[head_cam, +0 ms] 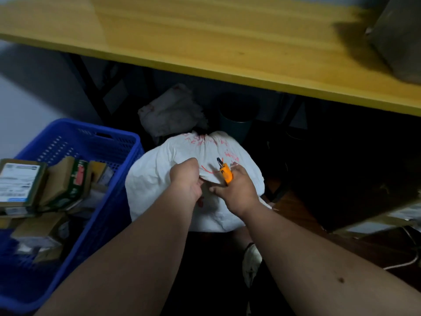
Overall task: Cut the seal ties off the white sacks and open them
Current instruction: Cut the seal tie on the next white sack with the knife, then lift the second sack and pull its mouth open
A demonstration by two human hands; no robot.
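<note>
A full white sack with red writing stands on the floor under the table, its far end gathered shut. My left hand grips a fold of the sack's cloth near the middle. My right hand holds orange-handled cutters, their dark tips pointing up and away just above the cloth. A thin red line on the cloth runs between my two hands; I cannot tell whether it is a tie or writing. A second, crumpled white sack lies behind the first.
A blue plastic crate with several small boxes stands at the left. The yellow wooden tabletop overhangs the sacks. A dark bin sits behind the sack, and a dark box is at the right.
</note>
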